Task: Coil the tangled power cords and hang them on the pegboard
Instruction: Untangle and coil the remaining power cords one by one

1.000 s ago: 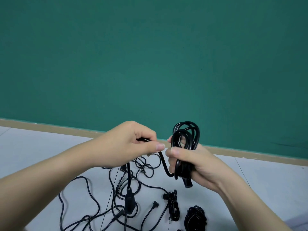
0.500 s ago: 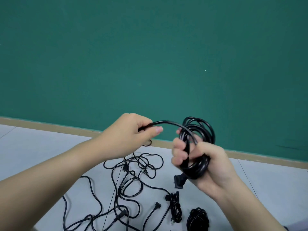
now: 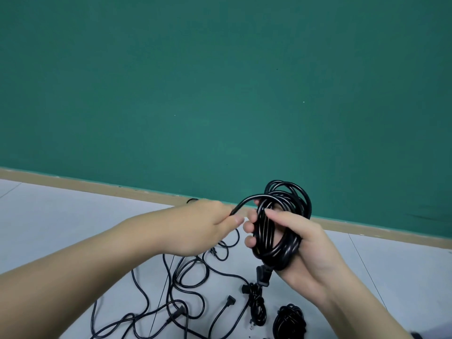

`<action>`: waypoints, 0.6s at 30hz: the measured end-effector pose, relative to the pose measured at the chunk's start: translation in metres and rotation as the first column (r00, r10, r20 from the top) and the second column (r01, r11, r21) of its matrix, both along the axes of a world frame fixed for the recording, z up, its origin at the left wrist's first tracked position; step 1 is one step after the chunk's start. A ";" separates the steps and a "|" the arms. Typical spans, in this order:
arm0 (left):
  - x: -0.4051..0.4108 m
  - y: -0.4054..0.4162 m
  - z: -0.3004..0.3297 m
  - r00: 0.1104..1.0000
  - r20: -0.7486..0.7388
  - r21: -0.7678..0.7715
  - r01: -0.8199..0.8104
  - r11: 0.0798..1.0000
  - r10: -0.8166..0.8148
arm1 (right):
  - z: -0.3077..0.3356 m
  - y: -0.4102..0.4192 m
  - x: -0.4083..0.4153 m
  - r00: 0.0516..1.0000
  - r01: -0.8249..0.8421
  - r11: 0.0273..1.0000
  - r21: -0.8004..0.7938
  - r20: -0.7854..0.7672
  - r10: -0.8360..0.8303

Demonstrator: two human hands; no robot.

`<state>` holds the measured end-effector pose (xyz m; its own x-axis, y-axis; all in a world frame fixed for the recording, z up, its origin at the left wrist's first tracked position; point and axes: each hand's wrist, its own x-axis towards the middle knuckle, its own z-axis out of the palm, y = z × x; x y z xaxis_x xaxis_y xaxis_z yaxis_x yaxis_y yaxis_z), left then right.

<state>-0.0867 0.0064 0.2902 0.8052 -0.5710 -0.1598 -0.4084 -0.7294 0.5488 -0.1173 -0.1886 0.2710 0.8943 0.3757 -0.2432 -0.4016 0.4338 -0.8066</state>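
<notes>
A black power cord coil [image 3: 286,216] of several loops is held up in front of the green wall, gripped by my right hand [image 3: 298,243] with fingers curled around the bundle. Its plug [image 3: 263,275] hangs below the palm. My left hand [image 3: 205,226] pinches the coil's free end, which arches over to the top of the loops. Below, tangled black cords [image 3: 176,289] sprawl across the white floor. The pegboard is not in view.
A small bundled cord [image 3: 255,307] and a finished dark coil [image 3: 289,319] lie on the floor below my right hand. A loose angled plug [image 3: 230,300] lies between them and the tangle. A tan baseboard [image 3: 97,185] runs under the green wall [image 3: 220,94].
My right hand turned the coil from edge-on to show its round loops. My left hand drew the free end up off the floor and brought it over the top of the coil.
</notes>
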 end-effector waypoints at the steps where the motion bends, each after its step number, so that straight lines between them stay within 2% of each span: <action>1: -0.001 -0.001 -0.001 1.000 -0.006 0.059 0.011 0.998 -0.011 | -0.001 0.000 -0.001 1.000 0.029 0.995 -0.094 -0.002 -0.029; 4: -0.008 -0.006 -0.008 0.999 -0.052 0.228 0.013 0.973 -0.001 | -0.009 0.002 0.000 0.990 0.142 0.952 -0.270 0.022 -0.141; 7: -0.014 -0.011 -0.013 0.996 -0.084 0.338 0.037 0.940 -0.009 | -0.013 0.007 0.000 0.992 0.127 0.947 -0.297 0.042 -0.119; 9: -0.016 -0.014 -0.014 0.994 -0.100 0.349 0.073 0.934 -0.041 | -0.014 0.010 -0.001 0.995 0.103 0.964 -0.247 0.036 -0.097; 15: -0.017 -0.016 -0.010 0.980 -0.177 0.274 0.134 0.952 -0.087 | -0.006 0.017 -0.001 0.997 0.070 0.995 0.071 -0.039 -0.067; 18: -0.017 -0.014 -0.008 0.982 -0.135 0.227 0.162 0.960 -0.134 | -0.003 0.015 0.005 0.986 0.163 0.972 0.172 -0.056 -0.155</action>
<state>-0.1041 -0.0074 0.2820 0.6821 -0.6169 -0.3927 -0.4647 -0.7803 0.4186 -0.1120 -0.1732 0.2683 0.9364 0.2696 -0.2247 -0.3478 0.6280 -0.6961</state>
